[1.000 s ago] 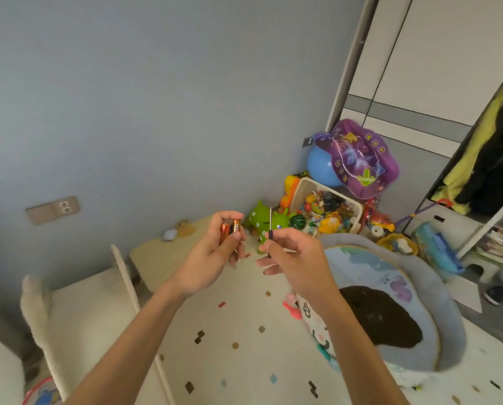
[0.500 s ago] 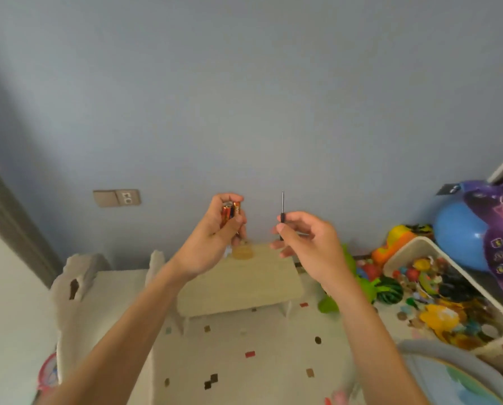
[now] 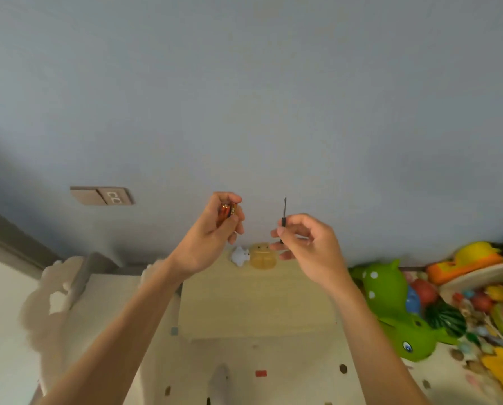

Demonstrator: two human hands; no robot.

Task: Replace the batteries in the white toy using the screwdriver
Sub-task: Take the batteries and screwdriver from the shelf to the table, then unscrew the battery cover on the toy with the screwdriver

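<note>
My left hand (image 3: 212, 238) is raised in front of the wall, closed around two copper-and-black batteries (image 3: 228, 213) that stand upright between thumb and fingers. My right hand (image 3: 306, 244) pinches a small black-handled screwdriver (image 3: 284, 213), its thin metal shaft pointing up. Below and between the hands, a small white toy (image 3: 240, 255) rests at the far edge of a low light-wood table (image 3: 256, 311), right beside a tan rounded toy (image 3: 262, 255). Neither hand touches the white toy.
A green spotted animal toy (image 3: 396, 311) lies on the floor to the table's right, beside a basket (image 3: 478, 276) full of colourful small toys. A pale cut-out chair back (image 3: 66, 287) stands at the left. A wall socket plate (image 3: 102, 196) is on the grey wall.
The view has swung left and up, bringing the low table with the white toy to the middle. Both hands keep their hold and stay raised side by side.
</note>
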